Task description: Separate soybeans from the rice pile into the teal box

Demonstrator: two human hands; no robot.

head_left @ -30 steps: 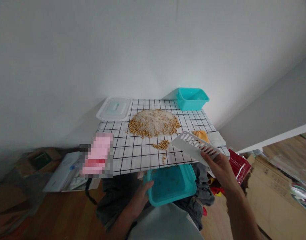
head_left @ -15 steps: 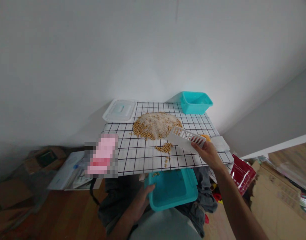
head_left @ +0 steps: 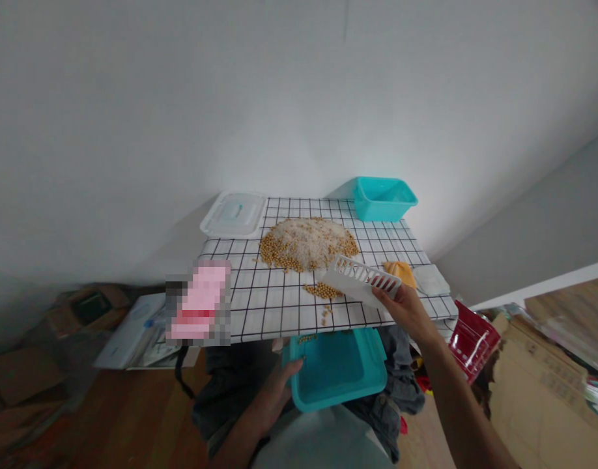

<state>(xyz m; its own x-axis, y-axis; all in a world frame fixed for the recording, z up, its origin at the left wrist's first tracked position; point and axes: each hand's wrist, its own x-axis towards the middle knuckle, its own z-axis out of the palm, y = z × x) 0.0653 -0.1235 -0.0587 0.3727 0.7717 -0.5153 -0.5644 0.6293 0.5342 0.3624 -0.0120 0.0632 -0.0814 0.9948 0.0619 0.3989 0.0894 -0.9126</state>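
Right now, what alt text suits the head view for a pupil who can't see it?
The right hand holds a slotted white tool at a small bean cluster on a checked tabletop, while the left hand holds a turquoise bin at its near edge. Behind the cluster lies a larger mound of beans and white grains.

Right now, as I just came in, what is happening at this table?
A person's right hand holds a slotted white scoop beside a small group of beans, in front of a larger mound of beans and white grains. The left hand grips a teal container at the table's front edge; some beans lie inside it.
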